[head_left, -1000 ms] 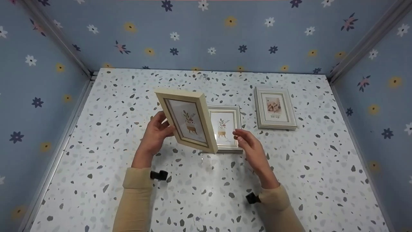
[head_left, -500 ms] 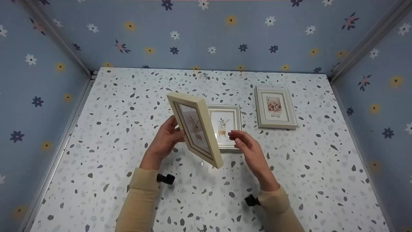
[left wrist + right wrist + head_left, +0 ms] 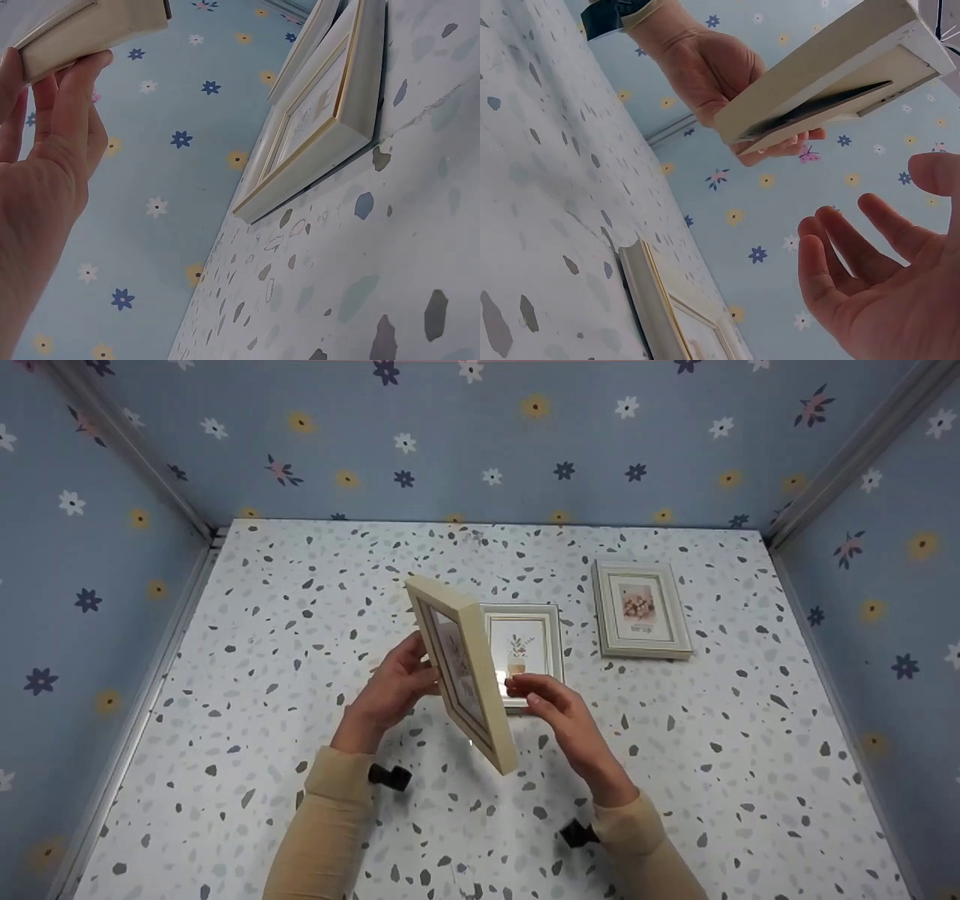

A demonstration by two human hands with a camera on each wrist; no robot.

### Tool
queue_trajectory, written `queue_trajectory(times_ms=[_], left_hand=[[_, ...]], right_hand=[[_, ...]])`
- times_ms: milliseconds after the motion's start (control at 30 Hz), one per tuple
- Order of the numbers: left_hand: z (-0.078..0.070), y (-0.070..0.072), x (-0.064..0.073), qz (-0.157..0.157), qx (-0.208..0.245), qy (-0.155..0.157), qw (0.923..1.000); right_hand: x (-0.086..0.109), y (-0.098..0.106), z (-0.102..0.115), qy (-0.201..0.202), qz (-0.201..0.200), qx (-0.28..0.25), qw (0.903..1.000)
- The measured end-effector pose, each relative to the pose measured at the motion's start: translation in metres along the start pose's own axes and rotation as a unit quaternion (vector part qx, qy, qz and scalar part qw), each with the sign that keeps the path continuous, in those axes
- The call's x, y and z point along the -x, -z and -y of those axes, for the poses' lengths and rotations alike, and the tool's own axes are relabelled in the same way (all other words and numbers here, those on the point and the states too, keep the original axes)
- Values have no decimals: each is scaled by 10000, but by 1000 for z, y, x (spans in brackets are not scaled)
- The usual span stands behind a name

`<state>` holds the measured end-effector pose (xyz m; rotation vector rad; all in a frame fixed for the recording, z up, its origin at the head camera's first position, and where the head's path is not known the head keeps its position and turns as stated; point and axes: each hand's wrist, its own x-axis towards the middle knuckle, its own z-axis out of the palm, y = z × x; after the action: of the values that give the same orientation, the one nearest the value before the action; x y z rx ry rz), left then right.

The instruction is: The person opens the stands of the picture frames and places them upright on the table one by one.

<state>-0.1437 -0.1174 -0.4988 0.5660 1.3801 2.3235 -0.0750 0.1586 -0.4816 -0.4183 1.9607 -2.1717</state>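
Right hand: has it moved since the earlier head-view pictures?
Yes, the right hand has moved left, farther from the far-right picture frame.

Bench top: a white rectangular surface (image 3: pixel 750 780), terrazzo-patterned with scattered grey and dark chips
Back wall: a flat blue flower-printed panel (image 3: pixel 465 502) along the bench's far edge
Side walls: a matching blue left panel (image 3: pixel 45 615) and a matching blue right panel (image 3: pixel 855 652)
Printed motifs: a white flower (image 3: pixel 627 407), a yellow flower (image 3: pixel 535 406), a dark-blue flower (image 3: pixel 564 471) and a pink sprig with dark leaves (image 3: pixel 814 406), among others
Corners: a straight grey left strip (image 3: pixel 142 450) and a straight grey right strip (image 3: pixel 847 465), both metallic-looking
Far-right frame: a cream-white rectangular picture frame with a stepped border (image 3: pixel 682 619), lying flat, its small pinkish-brown print (image 3: pixel 638 603) facing up
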Motion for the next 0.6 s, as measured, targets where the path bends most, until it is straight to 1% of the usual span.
queue_trajectory(times_ms=[100, 367, 600], left_hand=[[3, -3, 0, 83, 48, 16, 10000], [9, -6, 0, 363, 8, 46, 9993], [12, -8, -2, 428, -23, 85, 9990]], right_hand=[[-1, -4, -2, 96, 123, -54, 9999], [-1, -14, -2, 273, 221, -73, 9994], [-3, -21, -5, 418, 422, -217, 9980]])
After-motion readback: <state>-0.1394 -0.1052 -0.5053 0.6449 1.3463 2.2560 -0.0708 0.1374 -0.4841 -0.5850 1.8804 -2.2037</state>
